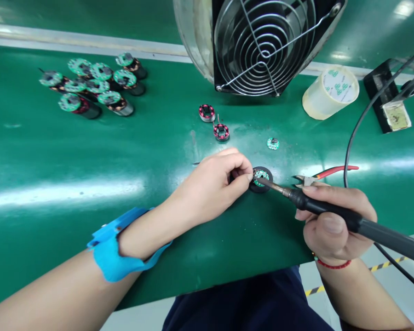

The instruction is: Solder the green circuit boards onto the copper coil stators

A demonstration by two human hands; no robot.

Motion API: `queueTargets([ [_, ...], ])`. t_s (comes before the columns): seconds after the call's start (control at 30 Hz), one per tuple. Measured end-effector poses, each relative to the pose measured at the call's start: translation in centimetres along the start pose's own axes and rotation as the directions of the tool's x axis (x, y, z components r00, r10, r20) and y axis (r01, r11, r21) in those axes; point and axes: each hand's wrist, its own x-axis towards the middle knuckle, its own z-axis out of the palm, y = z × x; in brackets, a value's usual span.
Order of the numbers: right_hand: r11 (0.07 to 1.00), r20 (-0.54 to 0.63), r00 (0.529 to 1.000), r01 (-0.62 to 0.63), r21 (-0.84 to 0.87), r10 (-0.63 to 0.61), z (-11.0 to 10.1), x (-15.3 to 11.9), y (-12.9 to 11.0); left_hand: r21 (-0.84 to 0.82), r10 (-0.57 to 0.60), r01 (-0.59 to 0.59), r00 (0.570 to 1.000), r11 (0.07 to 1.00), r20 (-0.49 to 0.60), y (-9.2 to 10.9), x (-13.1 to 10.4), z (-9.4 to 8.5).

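My right hand (338, 220) is wrapped round the handle of a soldering iron (331, 211), its tip pointing left onto a small round green circuit board (261, 176). That board lies in a black round holder (257, 188) on the green table. Close against the board's left edge, the fingers of my left hand (224, 179) are pinched together. What they hold is mostly hidden; a thin dark point (196, 163) shows beyond the knuckles. Red-handled cutters (334, 171) lie just behind my right hand. Another small round board (273, 143) sits farther back.
Two copper-wound rings (221, 132) lie behind my left hand. Several motor parts with green boards (110, 97) stand at the back left. A caged fan (265, 50), a tape roll (327, 94) and a soldering stand (388, 101) line the back. The iron's cable (357, 124) loops at right.
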Motion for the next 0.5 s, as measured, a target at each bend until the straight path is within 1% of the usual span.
queueTargets([
  [0.13, 1.0, 0.011, 1.0, 0.009, 0.004, -0.009, 0.09, 0.05, 0.11, 0.003, 0.004, -0.004, 1.0, 1.0, 0.0, -0.01, -0.01, -0.02],
  [0.3, 0.999, 0.027, 1.0, 0.0, -0.047, 0.002, -0.15, 0.04, -0.03, -0.001, 0.006, -0.006, 1.0, 1.0, -0.009, 0.04, 0.01, 0.03],
  [0.5, 1.0, 0.04, 0.999, 0.026, -0.011, -0.026, -0.51, 0.27, -0.05, -0.002, 0.018, -0.018, 1.0, 1.0, -0.012, 0.01, 0.09, 0.04],
])
